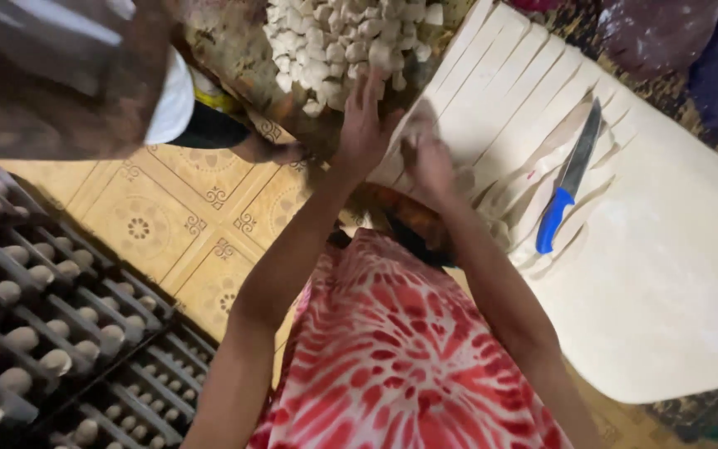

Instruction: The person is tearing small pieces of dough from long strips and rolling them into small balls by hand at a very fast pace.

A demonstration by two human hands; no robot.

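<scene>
Head view, looking down over a red-and-white tie-dye garment [392, 366] toward the work surface. The left hand [365, 125] lies with fingers spread and released, its fingertips reaching into the heap of small dough pieces [342, 41] at the top of the frame and its palm resting at the near end of the dough sheet [650, 249]. The right hand [430, 158] sits just beside it on the cut strips [500, 91]; the hand is blurred, and whether its fingers pinch a strip or only press on it cannot be told.

The dough sheet — pale, broad, rounded at its right edge — is slit into long parallel strips over its upper left part, with the rest uncut. A knife [567, 187] with a blue handle and a dark blade lies on the sheet, right of both hands and apart from them.

Lower left: dark moulded trays [60, 333] with rows of small pale dough lumps, standing on a yellow patterned tile floor [176, 224]. Upper left — a second person [168, 108] in a white garment, partly hidden. No labels or signs are legible.
</scene>
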